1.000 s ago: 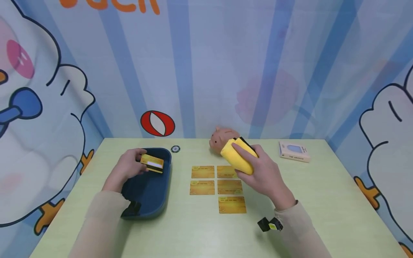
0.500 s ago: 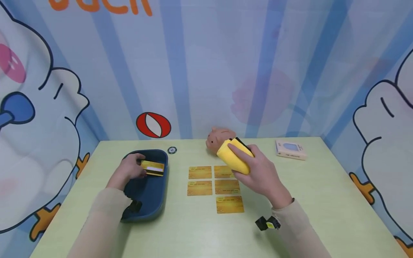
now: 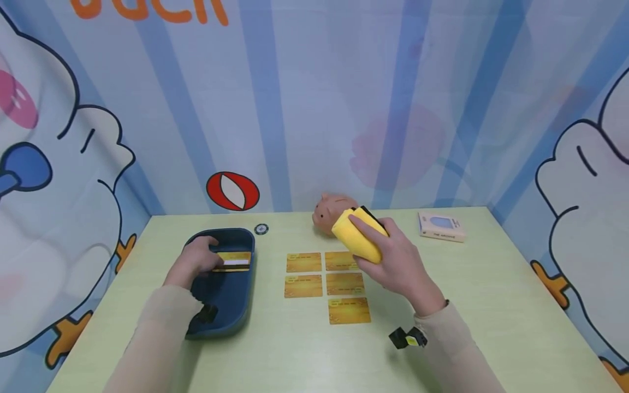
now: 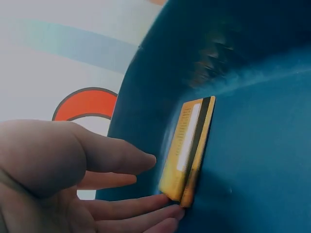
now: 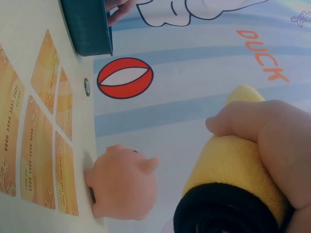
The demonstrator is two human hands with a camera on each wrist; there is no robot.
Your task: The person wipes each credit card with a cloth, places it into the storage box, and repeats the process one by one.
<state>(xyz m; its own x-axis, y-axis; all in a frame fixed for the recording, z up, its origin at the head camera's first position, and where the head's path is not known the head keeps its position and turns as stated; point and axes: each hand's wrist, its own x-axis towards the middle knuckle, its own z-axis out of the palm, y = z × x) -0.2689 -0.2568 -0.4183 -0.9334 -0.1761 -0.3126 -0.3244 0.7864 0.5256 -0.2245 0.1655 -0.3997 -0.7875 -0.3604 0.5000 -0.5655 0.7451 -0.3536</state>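
My left hand [image 3: 199, 256] reaches into a dark blue bin [image 3: 223, 305]. Its fingertips touch the lower end of gold bank cards [image 4: 189, 145], stacked overlapping on the bin floor, the top one showing a black stripe and a white strip. In the left wrist view the thumb stands apart from the cards. My right hand [image 3: 398, 262] grips a yellow fuzzy roll [image 3: 356, 237] with a black end [image 5: 223, 208], held above the table in front of the pink piggy bank [image 3: 331, 215]. Several gold bank cards [image 3: 303, 286] lie face up in two columns between the hands.
A round dark poker chip [image 3: 261, 229] lies beside the bin's far right corner. A pale box [image 3: 440, 227] marked "The Archive" sits at the table's back right. The printed cloth backdrop [image 3: 314, 109] rises behind the table's rear edge.
My left hand has lowered into the bin; the card that it held tilted up now lies flat, with the thumb off it. The right hand keeps holding the yellow roll, almost still.
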